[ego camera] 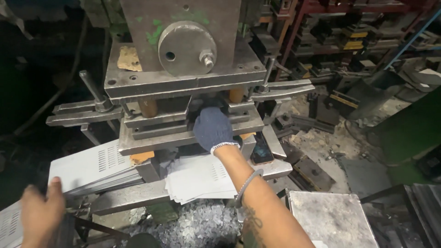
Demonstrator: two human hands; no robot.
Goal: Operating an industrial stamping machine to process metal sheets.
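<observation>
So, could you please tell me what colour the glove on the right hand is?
The glove is dark blue with a white cuff, seen best in the head view.

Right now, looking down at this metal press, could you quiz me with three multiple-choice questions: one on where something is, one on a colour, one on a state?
1. Where is the right hand?
A. Reaching into the gap of the press die
B. Resting on the floor
C. Holding the round steel disc

2. What colour is the glove on that hand?
A. Bright yellow
B. Dark blue with a white cuff
C. Red

3. How is the left hand?
A. Gloved and clenched round a lever
B. Out of sight
C. Bare, at the edge of the stack of slotted metal sheets

Answers:
1 A, the gloved hand sits between the die plates.
2 B, the knit is navy and the wrist band white.
3 C, no glove shows, and the fingers lie at the stack's lower left edge.
</observation>
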